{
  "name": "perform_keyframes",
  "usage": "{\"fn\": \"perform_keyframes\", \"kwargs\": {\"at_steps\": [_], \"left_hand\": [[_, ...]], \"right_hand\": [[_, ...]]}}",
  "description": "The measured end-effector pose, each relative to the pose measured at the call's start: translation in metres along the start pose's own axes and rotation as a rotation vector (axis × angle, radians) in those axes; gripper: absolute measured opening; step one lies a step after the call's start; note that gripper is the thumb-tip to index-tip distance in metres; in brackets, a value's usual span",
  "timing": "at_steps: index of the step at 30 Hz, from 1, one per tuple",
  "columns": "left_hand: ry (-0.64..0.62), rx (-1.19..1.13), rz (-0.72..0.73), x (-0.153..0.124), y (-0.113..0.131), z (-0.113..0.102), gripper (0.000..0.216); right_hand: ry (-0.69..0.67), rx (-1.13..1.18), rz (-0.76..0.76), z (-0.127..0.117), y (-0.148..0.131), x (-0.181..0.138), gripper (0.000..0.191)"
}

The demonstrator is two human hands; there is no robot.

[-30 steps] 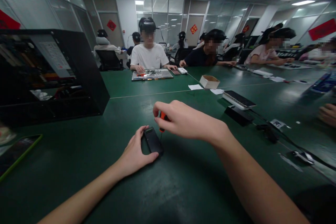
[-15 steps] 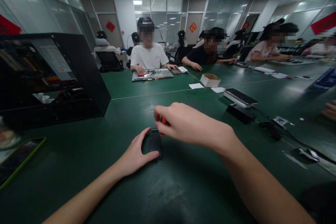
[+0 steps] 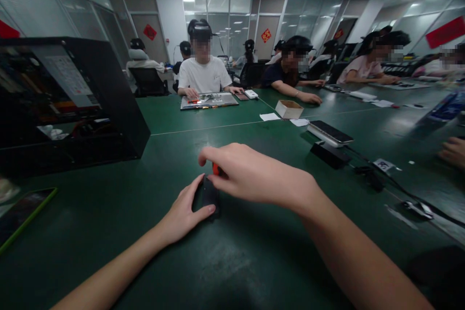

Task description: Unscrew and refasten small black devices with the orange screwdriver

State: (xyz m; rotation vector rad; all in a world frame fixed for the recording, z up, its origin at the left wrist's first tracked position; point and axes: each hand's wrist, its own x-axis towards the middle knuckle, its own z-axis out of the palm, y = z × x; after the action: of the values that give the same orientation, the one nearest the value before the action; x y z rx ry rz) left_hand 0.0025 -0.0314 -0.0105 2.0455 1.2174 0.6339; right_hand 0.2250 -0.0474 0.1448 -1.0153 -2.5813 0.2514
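In the lower middle of the head view, a small black rectangular device (image 3: 209, 197) lies on the green table. My left hand (image 3: 186, 209) grips it from the left, with the thumb on its near end and the fingers at its far end. Over the far right part of the device is my right hand (image 3: 243, 172), which is closed around an orange-handled tool (image 3: 216, 169). Its index finger is raised and curled above the handle. The tool's tip and most of its body are hidden behind the fingers, so contact with the device cannot be made out.
A black open-sided computer case (image 3: 123, 106) stands at left, with a green-edged phone-like slab (image 3: 29, 213) nearer. To the right are a phone on a white block (image 3: 330, 133), a black block (image 3: 330, 155) and cables. An open box (image 3: 289, 109) sits ahead; several people work around.
My right hand has shifted slightly left over the device, and its index finger has lifted from the orange handle. The device appears tilted or turned a little. Across the table, a co-worker's arm reaches further right.
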Motion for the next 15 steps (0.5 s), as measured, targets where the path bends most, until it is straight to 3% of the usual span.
{"fn": "perform_keyframes", "kwargs": {"at_steps": [6,10,12,15], "left_hand": [[0.018,0.01,0.044,0.0001,-0.0009,0.0009,0.085],[0.045,0.03,0.042,-0.0003,-0.0007,0.0016,0.084],[0.05,0.036,0.034,-0.0005,-0.0016,0.0022,0.084],[0.038,0.04,0.024,-0.0008,-0.0026,0.0022,0.087]], "right_hand": [[-0.078,0.119,-0.075,-0.0039,-0.0055,-0.0029,0.047],[-0.098,0.106,-0.075,-0.007,-0.0057,-0.0041,0.033],[-0.057,0.009,0.008,-0.0065,-0.0048,-0.0035,0.02],[0.015,-0.19,0.179,-0.0056,-0.0027,-0.0026,0.027]]}}
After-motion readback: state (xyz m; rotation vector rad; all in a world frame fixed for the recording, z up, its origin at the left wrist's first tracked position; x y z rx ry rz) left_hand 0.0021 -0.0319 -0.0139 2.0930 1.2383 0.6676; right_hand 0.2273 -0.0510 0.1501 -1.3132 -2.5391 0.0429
